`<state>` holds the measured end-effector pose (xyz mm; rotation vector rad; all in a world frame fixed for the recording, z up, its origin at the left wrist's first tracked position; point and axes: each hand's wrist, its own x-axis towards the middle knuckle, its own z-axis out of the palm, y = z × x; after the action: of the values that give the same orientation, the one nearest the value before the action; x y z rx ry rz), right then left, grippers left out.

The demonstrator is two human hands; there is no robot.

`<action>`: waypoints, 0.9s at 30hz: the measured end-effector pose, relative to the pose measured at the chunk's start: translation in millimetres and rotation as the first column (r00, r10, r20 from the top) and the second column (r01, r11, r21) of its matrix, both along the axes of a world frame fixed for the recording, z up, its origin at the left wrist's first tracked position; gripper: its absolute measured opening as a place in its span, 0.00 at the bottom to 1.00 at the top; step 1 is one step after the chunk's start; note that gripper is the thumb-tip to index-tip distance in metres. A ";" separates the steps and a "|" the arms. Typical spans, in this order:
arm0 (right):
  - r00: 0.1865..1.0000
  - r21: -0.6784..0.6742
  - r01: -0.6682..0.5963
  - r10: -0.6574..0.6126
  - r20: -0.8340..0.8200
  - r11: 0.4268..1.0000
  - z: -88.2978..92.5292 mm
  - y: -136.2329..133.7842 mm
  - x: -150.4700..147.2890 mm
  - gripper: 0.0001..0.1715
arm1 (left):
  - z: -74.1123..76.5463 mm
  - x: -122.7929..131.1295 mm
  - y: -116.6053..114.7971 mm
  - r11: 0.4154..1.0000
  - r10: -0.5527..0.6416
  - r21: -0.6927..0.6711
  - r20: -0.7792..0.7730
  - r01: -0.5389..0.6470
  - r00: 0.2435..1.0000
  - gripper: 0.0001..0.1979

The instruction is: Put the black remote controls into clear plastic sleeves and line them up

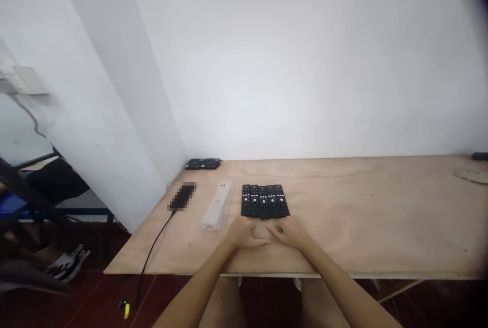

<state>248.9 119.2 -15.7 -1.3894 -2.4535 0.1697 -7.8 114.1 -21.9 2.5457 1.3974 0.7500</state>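
Several black remote controls (265, 201) lie side by side in a tight row on the plywood table (343, 206), their far ends pointing toward the wall. My left hand (246, 232) rests flat on the wood just in front of the row, holding nothing. My right hand (290, 231) lies beside it, also empty, and the fingertips of the two hands nearly meet. Neither hand visibly touches a remote. Left of the row lies a flat clear plastic sleeve (217, 206) with a white strip inside.
A blurred black object (182, 197) trails a black cable (152, 246) over the table's front edge to the red floor. Two small black boxes (202, 164) sit at the back corner. A dark chair (49, 190) stands left of the table.
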 end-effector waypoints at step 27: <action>1.000 0.016 -0.020 0.021 -0.002 1.000 1.2 -0.9 -3.6 0.32 | 6.1 2.7 -3.2 1.000 0.010 0.022 -0.037 -0.009 0.999 0.32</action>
<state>245.3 118.3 -14.5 -1.3574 -2.4627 0.1564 -5.0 110.9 -15.8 2.5846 1.4212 0.7266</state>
